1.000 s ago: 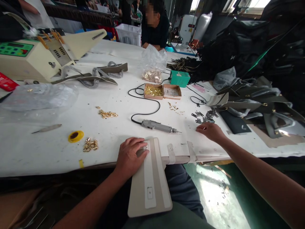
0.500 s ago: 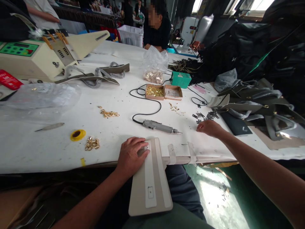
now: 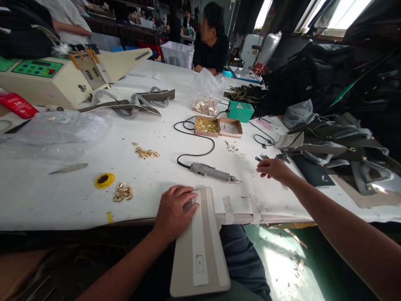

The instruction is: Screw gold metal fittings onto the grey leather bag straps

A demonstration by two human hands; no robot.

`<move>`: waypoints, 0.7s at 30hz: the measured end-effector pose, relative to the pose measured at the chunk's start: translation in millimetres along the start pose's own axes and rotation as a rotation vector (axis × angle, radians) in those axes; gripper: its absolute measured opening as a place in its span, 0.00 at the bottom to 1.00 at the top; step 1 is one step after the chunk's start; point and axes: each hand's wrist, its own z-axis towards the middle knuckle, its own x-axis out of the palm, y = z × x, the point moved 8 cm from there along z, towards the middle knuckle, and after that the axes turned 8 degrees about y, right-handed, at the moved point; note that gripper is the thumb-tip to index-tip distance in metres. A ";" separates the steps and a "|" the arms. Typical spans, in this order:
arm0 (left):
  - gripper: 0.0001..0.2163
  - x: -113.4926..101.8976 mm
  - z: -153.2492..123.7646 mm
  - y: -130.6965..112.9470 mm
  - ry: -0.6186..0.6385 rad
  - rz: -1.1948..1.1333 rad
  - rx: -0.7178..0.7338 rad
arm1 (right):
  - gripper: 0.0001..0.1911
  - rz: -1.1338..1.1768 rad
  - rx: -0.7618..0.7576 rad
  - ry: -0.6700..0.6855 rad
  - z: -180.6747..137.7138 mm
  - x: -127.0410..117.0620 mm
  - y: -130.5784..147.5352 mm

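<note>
Press your left hand (image 3: 173,209) flat, grip apart, on the beige panel (image 3: 200,251) — your right hand (image 3: 274,168) hovers near the dark plates (image 3: 282,157), its grip unclear.

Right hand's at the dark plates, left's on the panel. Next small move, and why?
Probably pinch one of the plates with the right hand and bring it to the panel: that hand hovers beside them, the left hand pins the panel, the driver lies untouched.
</note>
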 end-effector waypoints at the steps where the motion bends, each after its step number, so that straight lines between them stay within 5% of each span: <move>1: 0.10 0.2 -0.1 0.2 0.002 -0.001 -0.001 | 0.09 0.099 -0.003 -0.050 4.3 -1.1 1.8; 10: 0.11 -1.3 0.2 -0.4 0.016 -0.015 -0.017 | 0.11 0.222 -0.009 -0.143 47.7 10.4 3.5; 21: 0.11 -0.5 0.2 -0.3 0.017 -0.008 -0.012 | 0.13 0.015 0.035 -0.131 54.7 13.4 2.9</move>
